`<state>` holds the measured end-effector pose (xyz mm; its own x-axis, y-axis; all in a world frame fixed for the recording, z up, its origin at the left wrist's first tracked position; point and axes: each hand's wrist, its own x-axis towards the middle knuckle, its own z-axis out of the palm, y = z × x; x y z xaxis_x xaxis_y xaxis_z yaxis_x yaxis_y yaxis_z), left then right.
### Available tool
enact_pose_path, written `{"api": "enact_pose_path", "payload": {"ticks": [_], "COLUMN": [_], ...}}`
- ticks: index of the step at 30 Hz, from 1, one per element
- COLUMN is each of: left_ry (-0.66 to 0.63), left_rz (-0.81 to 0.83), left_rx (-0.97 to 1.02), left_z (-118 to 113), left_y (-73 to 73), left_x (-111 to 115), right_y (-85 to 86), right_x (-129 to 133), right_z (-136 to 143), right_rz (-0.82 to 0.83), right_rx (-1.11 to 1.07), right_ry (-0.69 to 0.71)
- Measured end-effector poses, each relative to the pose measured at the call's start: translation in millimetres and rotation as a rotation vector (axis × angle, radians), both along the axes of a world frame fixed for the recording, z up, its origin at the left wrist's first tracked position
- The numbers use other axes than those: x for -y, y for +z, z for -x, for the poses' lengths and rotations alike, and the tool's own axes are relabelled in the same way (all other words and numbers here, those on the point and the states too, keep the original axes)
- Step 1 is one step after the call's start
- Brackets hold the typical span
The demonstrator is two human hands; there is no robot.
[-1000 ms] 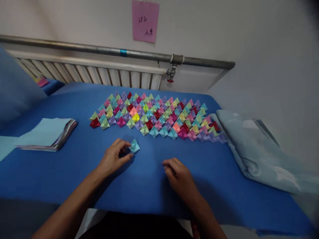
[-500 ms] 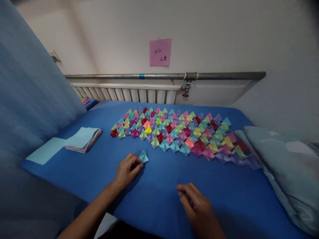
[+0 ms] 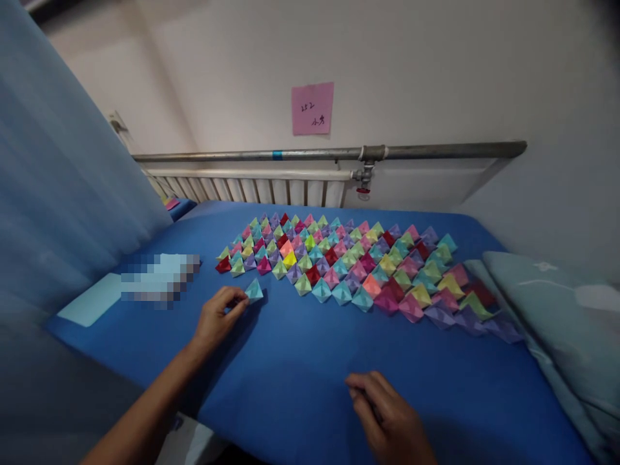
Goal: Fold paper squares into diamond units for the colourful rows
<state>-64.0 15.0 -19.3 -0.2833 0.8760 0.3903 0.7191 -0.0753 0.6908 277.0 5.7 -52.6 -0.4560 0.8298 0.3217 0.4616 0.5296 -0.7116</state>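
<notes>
A light blue folded paper boat (image 3: 254,292) is pinched between the thumb and fingers of my left hand (image 3: 217,318), just above the blue bed surface (image 3: 290,342). Beyond it spread many similar paper boats (image 3: 342,293) in slanting rows, in red, pink, purple, green, yellow and blue. The near left end of the rows, with a dark red boat (image 3: 223,264), lies close to the held one. Over the near part of the surface, my right hand (image 3: 387,413) has its fingers curled together, with nothing showing in them.
A light blue paper sheet (image 3: 92,300) lies at the left, beside a blurred-out stack (image 3: 162,274). A folded pale green quilt (image 3: 571,310) borders the right. Behind are a radiator (image 3: 252,188), a metal pipe (image 3: 310,155) and a pink note (image 3: 312,108). A blue curtain (image 3: 72,142) hangs left.
My left hand has carried the light blue paper boat leftward and a little farther away, toward the left end of the rows. My right hand stays curled in nearly the same place.
</notes>
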Motion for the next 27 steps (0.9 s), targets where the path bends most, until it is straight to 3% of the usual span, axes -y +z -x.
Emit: {"api": "enact_pose_path", "payload": {"ticks": [8, 14, 27], "left_ry": [0.076, 0.106, 0.144], "left_rz": [0.034, 0.055, 0.069], "left_rx": [0.007, 0.017, 0.038], "left_z": [29.8, 35.5, 42.9], "left_y": [-5.4, -15.5, -27.1], "left_x": [-37.6, -48.1, -63.1], "right_y": [7.4, 7.6, 6.5], "right_x": [1.7, 4.6, 6.3], "right_z": [4.9, 10.3, 10.4], "right_rz": [0.161, 0.151, 0.176], "right_rx": [0.034, 0.001, -0.028], "right_ry": [-0.059, -0.142, -0.147]}}
